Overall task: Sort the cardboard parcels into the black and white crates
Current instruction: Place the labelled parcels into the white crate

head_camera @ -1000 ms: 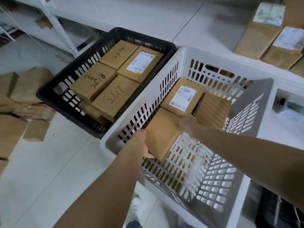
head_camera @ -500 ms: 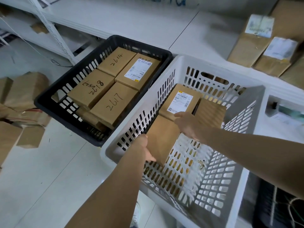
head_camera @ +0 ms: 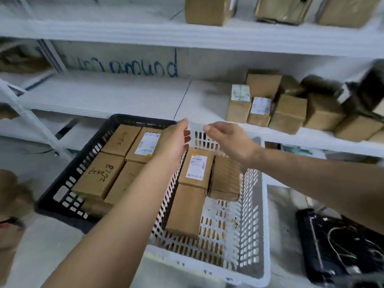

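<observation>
The white crate (head_camera: 207, 265) holds three cardboard parcels: a plain one (head_camera: 186, 210) lying flat at the near left, a labelled one (head_camera: 196, 168) behind it and another plain one (head_camera: 226, 177) to the right. The black crate (head_camera: 62, 183) on the left holds several parcels, some with handwritten numbers. My left hand (head_camera: 176, 140) and my right hand (head_camera: 226, 138) hover empty above the crates' far edges, fingers relaxed, facing each other a little apart.
Behind the crates a white shelf (head_camera: 124, 96) carries a cluster of cardboard parcels (head_camera: 288, 113) at the right. More boxes stand on the upper shelf (head_camera: 209, 9). Loose cardboard lies at the far left (head_camera: 12, 200). A black tray with wires (head_camera: 340, 246) sits at the lower right.
Both hands let go of the plain parcel, which now lies flat in the white crate. They rose toward the shelf, and the view tilted up.
</observation>
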`<state>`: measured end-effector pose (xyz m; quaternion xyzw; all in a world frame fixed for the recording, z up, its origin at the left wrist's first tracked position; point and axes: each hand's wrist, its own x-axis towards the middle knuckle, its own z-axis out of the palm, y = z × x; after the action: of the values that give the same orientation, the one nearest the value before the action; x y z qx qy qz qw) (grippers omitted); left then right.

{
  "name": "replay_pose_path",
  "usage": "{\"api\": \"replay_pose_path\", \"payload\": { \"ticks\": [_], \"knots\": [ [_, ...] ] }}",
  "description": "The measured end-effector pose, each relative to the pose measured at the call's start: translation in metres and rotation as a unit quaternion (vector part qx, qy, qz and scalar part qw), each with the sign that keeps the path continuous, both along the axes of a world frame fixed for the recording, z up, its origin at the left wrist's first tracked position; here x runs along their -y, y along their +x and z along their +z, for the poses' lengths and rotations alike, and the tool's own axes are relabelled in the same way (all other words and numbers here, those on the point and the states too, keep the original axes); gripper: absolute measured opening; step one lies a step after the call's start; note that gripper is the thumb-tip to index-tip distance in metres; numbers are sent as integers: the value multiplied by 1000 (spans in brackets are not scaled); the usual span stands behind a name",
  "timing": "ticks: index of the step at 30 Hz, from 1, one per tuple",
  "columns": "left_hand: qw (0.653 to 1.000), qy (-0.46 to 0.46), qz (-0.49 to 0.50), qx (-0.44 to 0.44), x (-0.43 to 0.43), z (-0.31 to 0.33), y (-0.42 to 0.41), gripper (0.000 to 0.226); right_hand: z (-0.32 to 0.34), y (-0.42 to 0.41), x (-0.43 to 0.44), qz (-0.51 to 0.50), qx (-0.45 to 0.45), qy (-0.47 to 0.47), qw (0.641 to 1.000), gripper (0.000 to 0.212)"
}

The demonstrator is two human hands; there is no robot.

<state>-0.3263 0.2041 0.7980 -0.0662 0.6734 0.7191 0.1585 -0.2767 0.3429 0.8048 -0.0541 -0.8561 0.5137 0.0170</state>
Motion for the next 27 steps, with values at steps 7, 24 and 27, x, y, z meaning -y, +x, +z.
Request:
{"api": "replay_pose_path", "payload": {
  "ticks": [7, 24, 27],
  "knots": [
    [973, 17, -180, -141, -28, 66, 34, 26, 62, 77, -4, -207, -115, 0, 972, 27],
    [724, 92, -677, -98, -126, 71, 375, 25, 70, 478, 37, -695, -69, 80, 712, 30],
    [679, 82, -726, -79, -109, 60, 448, 26, 59, 543, 71, -742, -49, 86, 663, 34]
  ]
}}
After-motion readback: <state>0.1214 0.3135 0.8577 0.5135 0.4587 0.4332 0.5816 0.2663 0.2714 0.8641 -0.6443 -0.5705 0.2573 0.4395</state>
